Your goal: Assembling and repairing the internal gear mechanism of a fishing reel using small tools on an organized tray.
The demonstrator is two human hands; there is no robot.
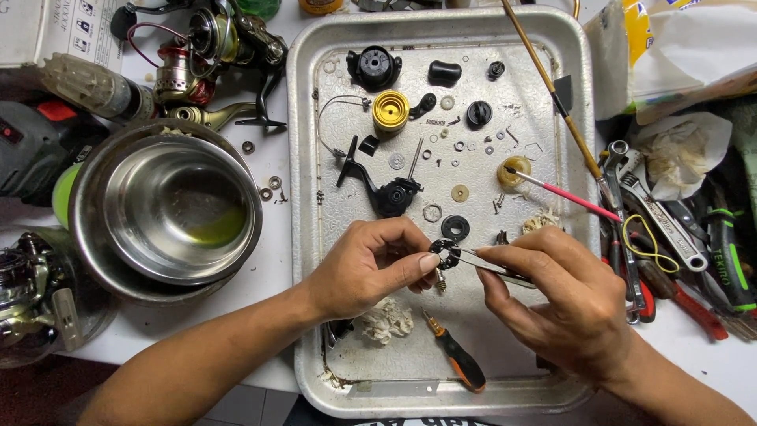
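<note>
My left hand (367,264) pinches a small black ring-shaped part (445,253) between thumb and fingers over the metal tray (303,134). Metal tweezers (490,266), gripped in my right hand (552,296), have their tips touching that ring. On the tray behind lie a black reel body with its handle arm (390,192), a yellow spool (390,110), a black knob (373,67), a black ring (455,227), and several small washers and screws. An orange-handled screwdriver (457,359) and a wad of cloth (388,321) lie near my wrists.
A steel bowl (177,209) with yellowish liquid stands left of the tray. Fishing reels (209,55) sit at the back left. A pink-handled brush (564,195) and a thin rod (552,91) cross the tray's right side. Wrenches and pliers (670,229) crowd the right.
</note>
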